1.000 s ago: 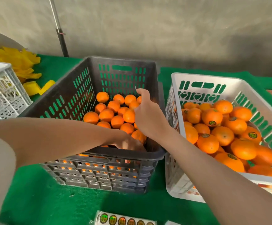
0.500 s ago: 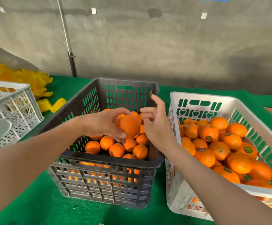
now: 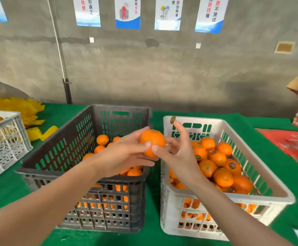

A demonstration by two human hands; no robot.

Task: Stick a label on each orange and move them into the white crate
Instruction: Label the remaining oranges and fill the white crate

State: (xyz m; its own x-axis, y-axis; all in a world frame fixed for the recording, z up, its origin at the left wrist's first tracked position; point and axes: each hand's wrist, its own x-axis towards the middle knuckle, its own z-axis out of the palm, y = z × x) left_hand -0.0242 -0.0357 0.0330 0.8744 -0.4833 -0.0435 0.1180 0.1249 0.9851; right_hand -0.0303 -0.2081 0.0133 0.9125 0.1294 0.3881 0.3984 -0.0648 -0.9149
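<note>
2 hands of mine meet on 1 orange (image 3: 151,142), round, dimpled and matte, held in the air above the right edge of the dark grey crate (image 3: 68,144), just beside the white crate (image 3: 237,128). My left hand (image 3: 123,157) wraps the fruit from the left, thumb on the near face and fingers curled underneath. My right hand (image 3: 179,153) pinches its right side, thumb tip pressed next to the left thumb and the lower fingers bent behind the peel. The right index finger stands straight up, apart from the others, with a small round label (image 3: 172,119) stuck edge-on to its tip, clear of the orange. Both crates are hard moulded plastic with slotted walls, and the white crate's far wall has heart-shaped cutouts. Labelled oranges (image 3: 231,166) fill the white crate; more oranges (image 3: 102,139) lie in the grey crate. Green felt-like cloth (image 3: 155,237) covers the table.
</note>
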